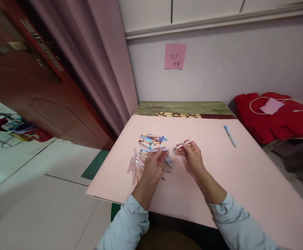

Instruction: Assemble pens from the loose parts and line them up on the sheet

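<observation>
White refill [190, 141] slants in right hand [193, 156], dark tip [175, 149] lower left.

pen pile [144, 152]: bench [245, 180], left side | lone pen [230, 136]: bench, back right | note [175, 56]: on wall [211, 69] behind bench | curtain [104, 62], then door [55, 90]: left | cloth [278, 121]: right of bench

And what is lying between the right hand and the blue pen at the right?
In the head view, only the pink cover shows between the right hand and the blue pen.
</observation>
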`<state>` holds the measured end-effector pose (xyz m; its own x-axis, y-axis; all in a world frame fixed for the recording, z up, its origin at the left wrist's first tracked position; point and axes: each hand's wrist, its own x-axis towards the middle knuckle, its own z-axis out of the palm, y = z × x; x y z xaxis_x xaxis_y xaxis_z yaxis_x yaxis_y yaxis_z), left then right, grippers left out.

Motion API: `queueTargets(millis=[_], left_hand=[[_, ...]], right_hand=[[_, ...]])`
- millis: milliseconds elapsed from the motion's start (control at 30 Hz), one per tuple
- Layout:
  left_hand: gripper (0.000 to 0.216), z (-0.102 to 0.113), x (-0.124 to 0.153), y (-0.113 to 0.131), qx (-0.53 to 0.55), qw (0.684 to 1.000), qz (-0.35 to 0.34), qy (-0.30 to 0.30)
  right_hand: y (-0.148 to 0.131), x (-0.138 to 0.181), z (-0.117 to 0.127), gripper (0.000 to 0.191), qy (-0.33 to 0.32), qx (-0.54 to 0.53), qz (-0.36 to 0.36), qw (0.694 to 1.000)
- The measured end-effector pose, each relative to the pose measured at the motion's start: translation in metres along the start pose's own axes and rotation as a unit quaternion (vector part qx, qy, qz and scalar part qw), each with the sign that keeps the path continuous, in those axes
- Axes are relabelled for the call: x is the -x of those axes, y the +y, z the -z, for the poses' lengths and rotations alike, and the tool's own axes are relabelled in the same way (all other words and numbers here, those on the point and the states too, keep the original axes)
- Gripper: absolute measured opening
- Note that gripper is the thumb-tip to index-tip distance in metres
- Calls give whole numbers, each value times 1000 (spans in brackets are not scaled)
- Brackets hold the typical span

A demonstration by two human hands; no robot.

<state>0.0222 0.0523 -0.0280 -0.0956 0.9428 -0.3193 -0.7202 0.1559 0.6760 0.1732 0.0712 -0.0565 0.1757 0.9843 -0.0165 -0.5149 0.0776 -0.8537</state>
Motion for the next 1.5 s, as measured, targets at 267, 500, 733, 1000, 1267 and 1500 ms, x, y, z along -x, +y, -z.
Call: queueTargets(millis=[267, 500, 733, 1000, 1267, 1500], left_hand=[[14, -10, 2, -5, 14, 1000, 7, 11], [18, -14, 3, -7, 3, 1000, 3, 3], [24, -11, 11, -4, -207, 977, 12, -47], [20, -10, 15, -3, -316, 942, -7, -114], [23, -6, 10, -5, -256, 962, -91, -34], [28, -3, 5, 4, -247, 960, -135, 9]], right_hand=[[-2, -1, -1, 34, 15, 23, 17, 999], [-5, 3, -3, 30, -17, 45, 13, 999], [-5, 5, -1, 20, -81, 62, -15, 995], [-2, 5, 1, 40, -119, 59, -69, 989], [3, 8, 3, 30, -215, 100, -111, 965], [11, 5, 9, 32, -243, 145, -104, 954]])
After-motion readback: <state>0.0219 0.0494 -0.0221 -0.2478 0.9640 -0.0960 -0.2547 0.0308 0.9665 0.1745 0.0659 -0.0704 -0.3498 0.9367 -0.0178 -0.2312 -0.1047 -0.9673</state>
